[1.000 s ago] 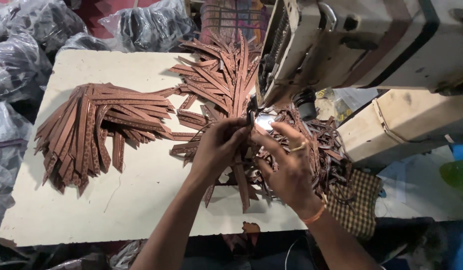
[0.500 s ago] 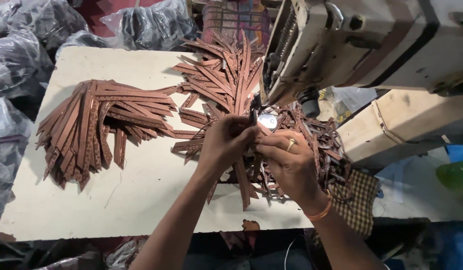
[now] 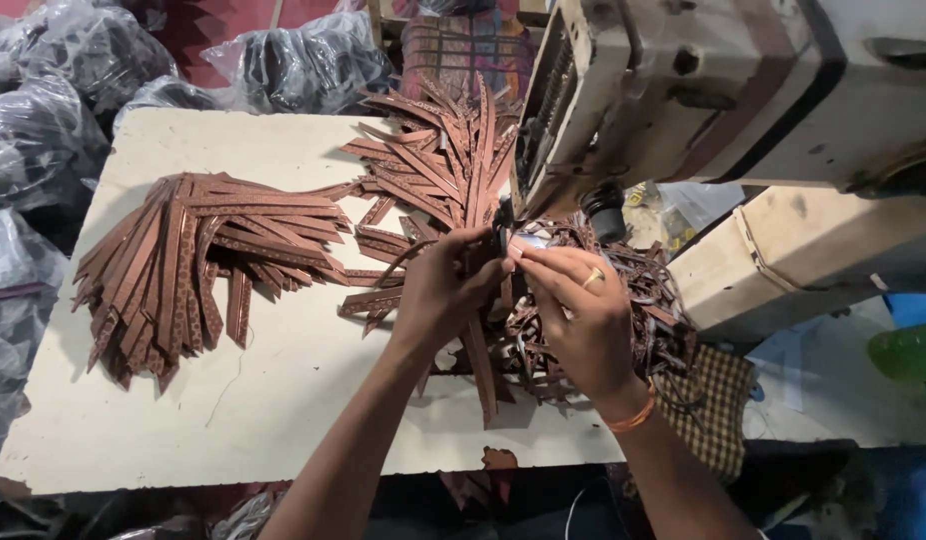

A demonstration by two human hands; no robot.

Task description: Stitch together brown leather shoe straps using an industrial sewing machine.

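Both grips are pressed together on one brown strap (image 3: 480, 345), which lies on the worktop (image 3: 283, 400) with its far end under the needle of the sewing machine (image 3: 723, 90). The machine is the landmark for all that follows.

Far to the left of the machine, dark plastic bags (image 3: 43, 120) crowd the worktop's edge, some off it altogether. Nearer, but well apart from the machine, a fanned pile of brown straps (image 3: 183, 260) lies flat, its ends gathered toward the middle, as if laid down in one direction for easy picking. Just left of the machine's head, a second spread of straps (image 3: 433, 160) points toward the needle, within easy reach.

The left hand (image 3: 443, 295) sits just in front of the needle, fingers curled down and closed over the strap, likely steadying it flat. The right hand (image 3: 583, 320), touching the left at the fingertips, pinches the strap's end between thumb and forefinger right at the lit spot under the needle; a ring shows on one finger and an orange band (image 3: 633, 415) at the wrist. Under and right of this hand, below the machine's body, lies a tangled heap of dark strips (image 3: 653, 290), and a checked cloth (image 3: 718, 410) hangs over the worktop's front edge.
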